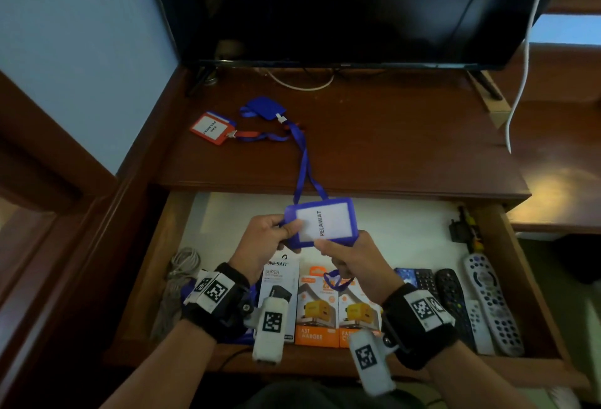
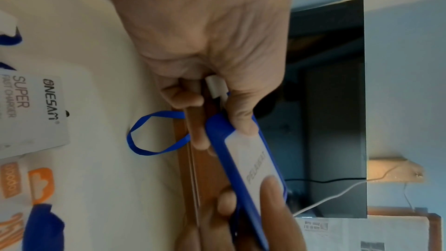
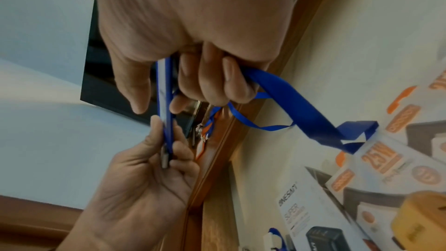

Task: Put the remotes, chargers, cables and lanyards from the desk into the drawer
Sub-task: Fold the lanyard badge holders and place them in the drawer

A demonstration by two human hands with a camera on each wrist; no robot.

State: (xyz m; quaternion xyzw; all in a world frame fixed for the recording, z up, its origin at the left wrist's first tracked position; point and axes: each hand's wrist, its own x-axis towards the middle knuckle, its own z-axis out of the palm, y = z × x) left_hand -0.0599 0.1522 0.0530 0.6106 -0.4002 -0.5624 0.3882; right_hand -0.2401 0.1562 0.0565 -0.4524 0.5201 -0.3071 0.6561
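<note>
**Blue badge held over open drawer**

Nearest me: my left hand (image 1: 264,239) and right hand (image 1: 349,259), both over the open drawer (image 1: 136,282). Left hand pinches the blue badge holder (image 1: 322,225) at its 9 o'clock edge, thumb on top. Right hand pinches its 6 o'clock edge, fingers also curled round a bunch of the blue strap (image 1: 304,161); a loop hangs below the fist. Card reads PELAWAT. Strap runs toward 12 o'clock up onto the counter (image 1: 390,135).

In drawer: white charger box (image 1: 281,282) and two orange charger boxes (image 1: 338,308) at 6 o'clock, remotes (image 1: 487,301) at 4 o'clock, grey cable coil (image 1: 185,267) at 8 o'clock.

On counter at 11 o'clock: red badge lanyard (image 1: 213,128), blue pouch (image 1: 265,108) just beside it. TV (image 1: 341,5) at 12 o'clock.
</note>
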